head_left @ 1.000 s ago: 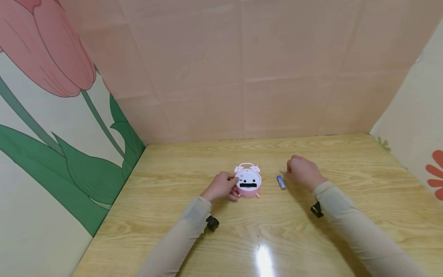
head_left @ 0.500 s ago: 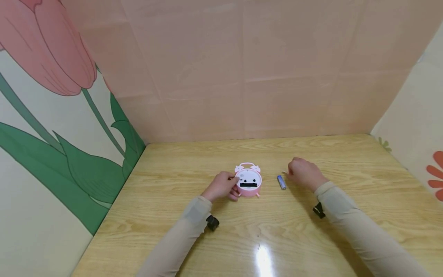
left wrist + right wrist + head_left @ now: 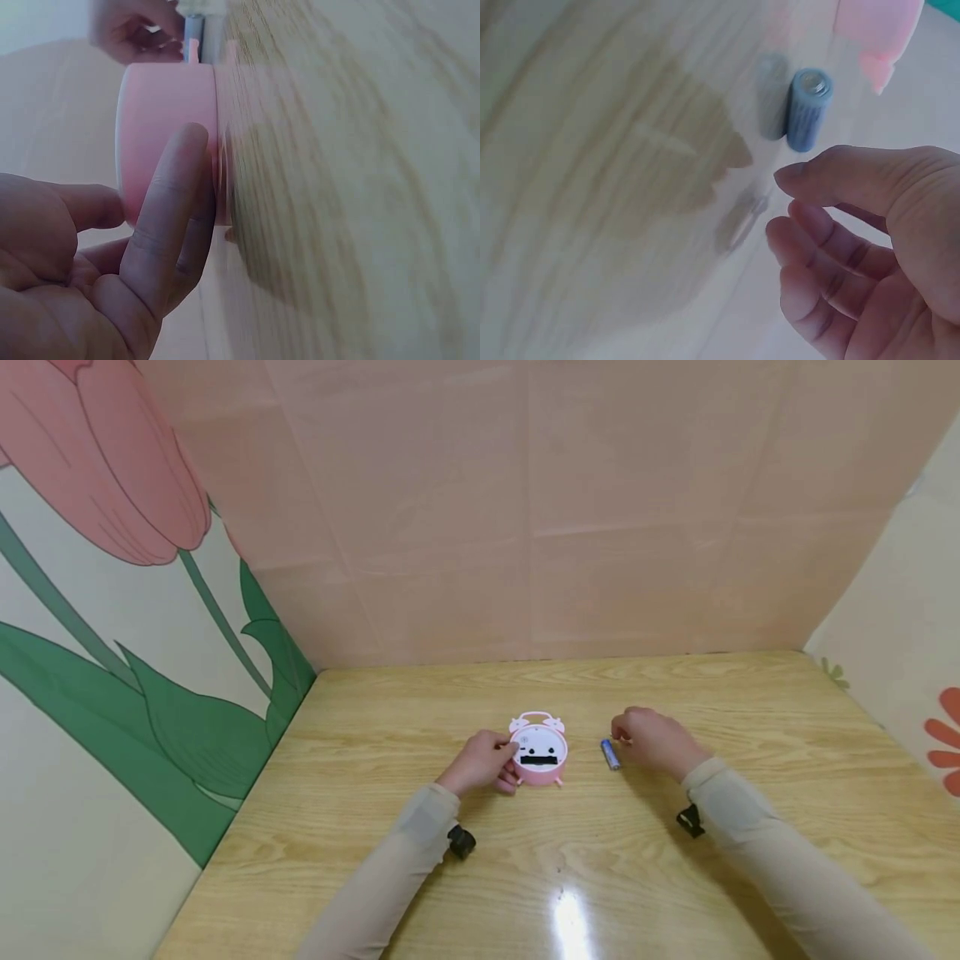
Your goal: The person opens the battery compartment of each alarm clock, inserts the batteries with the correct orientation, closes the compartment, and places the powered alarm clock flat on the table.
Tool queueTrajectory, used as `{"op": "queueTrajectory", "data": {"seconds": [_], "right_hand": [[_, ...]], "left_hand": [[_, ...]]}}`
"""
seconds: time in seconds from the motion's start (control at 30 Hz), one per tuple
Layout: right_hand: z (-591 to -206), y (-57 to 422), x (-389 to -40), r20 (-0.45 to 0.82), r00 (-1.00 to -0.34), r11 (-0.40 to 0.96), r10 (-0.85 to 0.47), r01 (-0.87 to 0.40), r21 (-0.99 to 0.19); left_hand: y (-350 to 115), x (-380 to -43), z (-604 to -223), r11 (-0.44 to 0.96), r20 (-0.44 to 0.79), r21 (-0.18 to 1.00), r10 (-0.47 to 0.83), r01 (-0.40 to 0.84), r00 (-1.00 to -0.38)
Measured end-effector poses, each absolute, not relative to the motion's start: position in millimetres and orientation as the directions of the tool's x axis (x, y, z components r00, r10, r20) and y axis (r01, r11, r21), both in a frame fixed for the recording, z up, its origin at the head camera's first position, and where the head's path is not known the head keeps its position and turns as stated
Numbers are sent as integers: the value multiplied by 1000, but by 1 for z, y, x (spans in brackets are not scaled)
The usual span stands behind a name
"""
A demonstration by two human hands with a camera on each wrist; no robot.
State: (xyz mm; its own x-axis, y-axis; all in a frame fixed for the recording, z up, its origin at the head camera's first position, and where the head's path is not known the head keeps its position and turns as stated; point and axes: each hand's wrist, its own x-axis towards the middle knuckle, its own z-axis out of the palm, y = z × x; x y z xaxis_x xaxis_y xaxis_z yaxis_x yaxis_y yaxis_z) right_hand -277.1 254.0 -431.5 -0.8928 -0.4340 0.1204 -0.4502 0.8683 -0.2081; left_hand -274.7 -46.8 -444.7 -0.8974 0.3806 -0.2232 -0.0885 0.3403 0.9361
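A pink and white twin-bell alarm clock (image 3: pixel 539 774) lies flat with its back up, and a dark battery compartment (image 3: pixel 538 761) shows open in it. My left hand (image 3: pixel 482 762) grips its left side, the thumb over the edge and the fingers along the pink wall (image 3: pixel 161 101). To the clock's right, a blue AA battery (image 3: pixel 808 112) rests on the table. Just beside it my right hand (image 3: pixel 658 739) hovers low, fingers loosely bent and thumb apart from them, with nothing between. Below those fingertips a small thin pale piece (image 3: pixel 744 223) lies on the tabletop.
The wood-grain table (image 3: pixel 375 718) runs back to a plain pinkish wall (image 3: pixel 525 527). A wall with a painted tulip (image 3: pixel 142 460) stands at the left, and another with a red flower (image 3: pixel 948 727) at the right.
My right hand held a thin pale piece half a second ago; now it has let go of it and shifted slightly toward the battery. The left hand and the clock stay still.
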Motion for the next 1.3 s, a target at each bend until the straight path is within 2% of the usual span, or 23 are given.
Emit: {"op": "queueTrajectory", "data": {"seconds": [0.27,0.8,1.0,1.3], "right_hand": [[-426,242,-271,68,-888,863,-455,-459,-211],[-427,237,-263,138,-822,804,-553,-570,-172],[-427,230,-265,114,-836,818,-537,-549,-171],[-431,224,-265,88,-845,814,-528,-533,-232]], "left_hand": [[-47,-275,-444,341,-224,936,379,-90,-898],[-47,-277,-446,340,-230,935,374,-98,-898],[-47,-276,-445,338,-234,936,380,-101,-895],[-46,-275,-446,339,-236,935,380,-103,-894]]}}
